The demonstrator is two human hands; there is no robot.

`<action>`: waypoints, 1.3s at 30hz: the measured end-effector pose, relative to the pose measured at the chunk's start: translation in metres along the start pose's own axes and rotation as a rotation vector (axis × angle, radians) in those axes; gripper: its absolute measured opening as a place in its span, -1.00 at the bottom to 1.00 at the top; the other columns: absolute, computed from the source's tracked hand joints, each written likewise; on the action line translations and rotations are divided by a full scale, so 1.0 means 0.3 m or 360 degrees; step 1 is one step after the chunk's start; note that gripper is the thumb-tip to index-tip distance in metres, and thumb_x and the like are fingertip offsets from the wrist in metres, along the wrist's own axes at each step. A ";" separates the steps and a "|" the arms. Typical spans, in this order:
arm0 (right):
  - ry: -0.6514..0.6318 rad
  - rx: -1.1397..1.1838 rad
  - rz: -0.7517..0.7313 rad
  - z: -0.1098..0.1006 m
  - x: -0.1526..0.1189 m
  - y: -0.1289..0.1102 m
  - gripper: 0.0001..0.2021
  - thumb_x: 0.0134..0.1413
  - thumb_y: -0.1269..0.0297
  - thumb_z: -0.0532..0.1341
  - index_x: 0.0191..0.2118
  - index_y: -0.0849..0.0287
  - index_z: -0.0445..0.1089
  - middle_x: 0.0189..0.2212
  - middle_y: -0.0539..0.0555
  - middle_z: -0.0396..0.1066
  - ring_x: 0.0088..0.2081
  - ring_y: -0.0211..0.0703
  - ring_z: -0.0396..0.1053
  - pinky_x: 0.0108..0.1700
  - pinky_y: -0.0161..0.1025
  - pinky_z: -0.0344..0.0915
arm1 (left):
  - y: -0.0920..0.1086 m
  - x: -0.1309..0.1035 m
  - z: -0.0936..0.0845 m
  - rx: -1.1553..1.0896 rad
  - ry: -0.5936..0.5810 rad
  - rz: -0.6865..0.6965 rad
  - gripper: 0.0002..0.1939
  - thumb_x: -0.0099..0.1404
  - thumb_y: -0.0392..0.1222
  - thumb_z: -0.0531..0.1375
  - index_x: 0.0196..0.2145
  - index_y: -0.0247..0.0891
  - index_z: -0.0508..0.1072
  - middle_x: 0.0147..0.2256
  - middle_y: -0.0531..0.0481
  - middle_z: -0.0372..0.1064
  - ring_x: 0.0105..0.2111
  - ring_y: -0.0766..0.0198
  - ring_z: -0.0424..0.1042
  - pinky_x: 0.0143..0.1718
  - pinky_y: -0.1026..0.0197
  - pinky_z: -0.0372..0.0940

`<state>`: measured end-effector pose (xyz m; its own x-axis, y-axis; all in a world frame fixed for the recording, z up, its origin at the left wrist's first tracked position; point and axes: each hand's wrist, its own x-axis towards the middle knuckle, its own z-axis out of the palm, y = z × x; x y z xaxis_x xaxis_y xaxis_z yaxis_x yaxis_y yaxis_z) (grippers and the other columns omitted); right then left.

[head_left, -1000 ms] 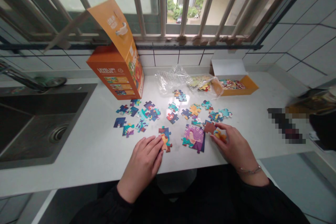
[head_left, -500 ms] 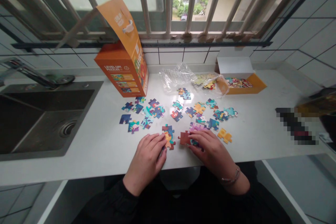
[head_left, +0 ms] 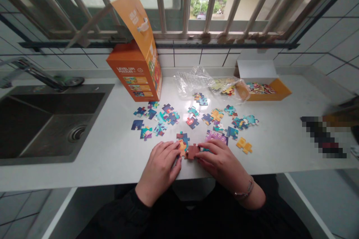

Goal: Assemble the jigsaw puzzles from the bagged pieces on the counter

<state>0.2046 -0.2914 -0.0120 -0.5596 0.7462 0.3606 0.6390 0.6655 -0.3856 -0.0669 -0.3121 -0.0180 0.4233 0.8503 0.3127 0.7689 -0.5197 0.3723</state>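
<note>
On the white counter, my left hand (head_left: 162, 163) has its fingertips on the left edge of some joined orange and blue puzzle pieces (head_left: 183, 142). My right hand (head_left: 223, 160) grips a reddish-brown piece (head_left: 193, 151) by its right side. The brown piece touches the right side of the joined pieces; whether they interlock cannot be told. Just above my right hand lies a purple patterned section (head_left: 216, 137), partly covered by the fingers. A yellow piece (head_left: 244, 145) rests to the right of that hand. Several loose pieces (head_left: 192, 122) are spread beyond both hands.
An open orange puzzle box (head_left: 137, 76) stands at the back left, beside the sink (head_left: 60, 119) and faucet (head_left: 39, 73). Crumpled clear plastic (head_left: 193, 81) lies at the back middle. A low orange box (head_left: 276, 91) holding pieces is at the back right.
My right hand has moved left with the brown piece, closing the gap to the joined pieces. My left hand stays beside them. The whole view has shifted slightly.
</note>
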 end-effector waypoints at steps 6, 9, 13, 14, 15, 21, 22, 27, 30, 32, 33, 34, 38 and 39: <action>0.0028 0.0097 -0.0113 0.038 -0.021 -0.084 -0.88 0.42 0.32 0.33 -0.03 -0.02 0.59 0.09 0.05 0.61 0.08 0.04 0.48 0.15 0.07 0.49 | -0.001 -0.022 -0.011 -0.0056 0.0208 -0.0010 -0.76 0.51 -0.36 0.14 0.05 -0.19 0.50 0.19 -0.18 0.54 0.21 0.00 0.47 0.29 -0.19 0.32; 0.0029 0.0096 -0.0151 0.065 -0.022 -0.111 -0.89 0.41 0.33 0.33 -0.06 -0.02 0.60 0.10 0.05 0.61 0.05 0.01 0.49 0.10 0.03 0.50 | -0.002 -0.041 -0.017 -0.0073 0.0254 -0.0024 -0.78 0.50 -0.35 0.16 0.03 -0.18 0.51 0.10 -0.15 0.60 0.11 0.02 0.53 0.20 -0.14 0.36; 0.0022 0.0115 -0.0152 0.080 -0.022 -0.121 -0.92 0.41 0.32 0.33 -0.09 0.00 0.60 0.10 0.08 0.61 0.06 0.02 0.49 0.10 0.03 0.51 | 0.000 -0.069 -0.036 -0.0114 0.0253 0.0011 -0.76 0.49 -0.34 0.17 0.04 -0.16 0.52 0.00 -0.11 0.63 0.03 0.06 0.57 0.14 -0.08 0.39; 0.0026 0.0138 -0.0142 0.079 -0.021 -0.121 -0.91 0.42 0.33 0.32 -0.08 0.01 0.59 0.10 0.09 0.61 0.06 0.02 0.50 0.10 0.04 0.51 | 0.002 -0.076 -0.043 -0.0142 0.0248 0.0028 -0.76 0.49 -0.33 0.18 0.05 -0.15 0.51 0.00 -0.10 0.63 0.04 0.05 0.57 0.14 -0.07 0.39; 0.0037 0.0167 -0.0130 0.078 -0.022 -0.121 -0.92 0.43 0.33 0.31 -0.07 0.03 0.57 0.10 0.10 0.60 0.06 0.02 0.50 0.10 0.03 0.52 | 0.004 -0.083 -0.050 -0.0178 0.0250 0.0040 -0.76 0.49 -0.32 0.19 0.07 -0.15 0.51 0.00 -0.11 0.63 0.06 0.05 0.57 0.14 -0.06 0.40; 0.0214 0.0345 0.0086 0.085 -0.036 -0.158 -0.93 0.41 0.28 0.34 -0.06 0.08 0.49 0.03 0.18 0.57 0.02 0.02 0.55 0.05 -0.02 0.57 | 0.041 -0.109 -0.071 -0.0530 0.0227 -0.0394 -0.74 0.51 -0.03 0.30 0.08 -0.13 0.55 -0.03 -0.10 0.63 -0.03 0.07 0.60 -0.01 0.06 0.51; 0.0242 0.0371 0.0133 0.091 -0.040 -0.172 -0.92 0.40 0.28 0.35 -0.06 0.08 0.48 0.02 0.19 0.57 0.03 0.02 0.56 0.05 -0.04 0.58 | 0.052 -0.107 -0.071 -0.0616 0.0162 -0.0517 -0.74 0.50 0.01 0.30 0.04 -0.12 0.57 -0.05 -0.08 0.64 -0.07 0.09 0.62 -0.07 0.09 0.52; 0.0210 0.0564 0.0190 0.114 -0.048 -0.232 -0.84 0.42 0.22 0.34 0.03 0.06 0.46 -0.05 0.16 0.54 -0.03 -0.02 0.58 0.01 -0.12 0.61 | 0.083 -0.074 -0.070 -0.0993 -0.0137 -0.0921 -0.78 0.50 0.02 0.24 -0.12 -0.11 0.62 -0.22 0.00 0.68 -0.28 0.15 0.64 -0.23 0.14 0.53; 0.0136 0.0598 0.0127 0.115 -0.052 -0.233 -0.83 0.45 0.25 0.31 0.08 0.04 0.46 -0.06 0.14 0.54 -0.07 -0.04 0.58 -0.04 -0.15 0.62 | 0.077 -0.046 -0.073 -0.1061 -0.0152 -0.0930 -0.82 0.48 -0.04 0.23 -0.09 -0.10 0.60 -0.16 -0.02 0.69 -0.23 0.11 0.66 -0.17 0.09 0.54; 0.0145 0.0533 0.0131 0.114 -0.058 -0.222 -0.82 0.45 0.31 0.28 0.09 0.05 0.47 -0.05 0.15 0.53 -0.07 -0.04 0.58 -0.04 -0.14 0.62 | 0.069 -0.027 -0.076 -0.1122 -0.0189 -0.0926 -0.85 0.46 -0.07 0.24 -0.08 -0.09 0.55 -0.20 0.01 0.68 -0.24 0.11 0.67 -0.19 0.11 0.53; 0.0155 0.0480 0.0149 0.113 -0.060 -0.214 -0.80 0.44 0.32 0.28 0.11 0.06 0.47 -0.02 0.17 0.52 -0.05 -0.02 0.58 -0.02 -0.11 0.63 | 0.066 -0.017 -0.078 -0.1170 -0.0229 -0.0934 -0.86 0.45 -0.09 0.24 -0.07 -0.09 0.52 -0.25 0.04 0.67 -0.27 0.12 0.67 -0.22 0.12 0.52; 0.0160 0.0422 0.0162 0.113 -0.062 -0.207 -0.78 0.43 0.32 0.29 0.12 0.06 0.47 0.02 0.20 0.52 -0.02 0.01 0.58 0.01 -0.08 0.62 | 0.063 -0.008 -0.079 -0.1218 -0.0274 -0.0944 -0.86 0.44 -0.11 0.24 -0.06 -0.08 0.49 -0.30 0.07 0.66 -0.30 0.14 0.67 -0.24 0.14 0.51; 0.0128 0.0250 0.0109 0.116 -0.063 -0.183 -0.72 0.38 0.30 0.36 0.15 0.06 0.48 0.13 0.24 0.54 0.04 0.10 0.57 0.05 0.05 0.60 | 0.054 0.020 -0.078 -0.1259 -0.0413 -0.0937 -0.85 0.42 -0.16 0.24 -0.06 -0.10 0.46 -0.35 0.11 0.64 -0.35 0.17 0.65 -0.28 0.18 0.47; 0.0115 0.0236 0.0092 0.117 -0.063 -0.179 -0.72 0.37 0.30 0.37 0.14 0.06 0.49 0.11 0.23 0.55 0.03 0.09 0.57 0.05 0.05 0.59 | 0.052 0.023 -0.074 -0.1235 -0.0420 -0.0935 -0.85 0.41 -0.17 0.24 -0.06 -0.10 0.46 -0.35 0.10 0.64 -0.35 0.17 0.64 -0.30 0.18 0.47</action>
<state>0.1623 -0.3406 -0.0280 -0.4815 0.7838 0.3922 0.5811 0.6205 -0.5266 -0.0627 -0.3163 0.0094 0.2422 0.9313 -0.2719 0.4050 0.1576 0.9006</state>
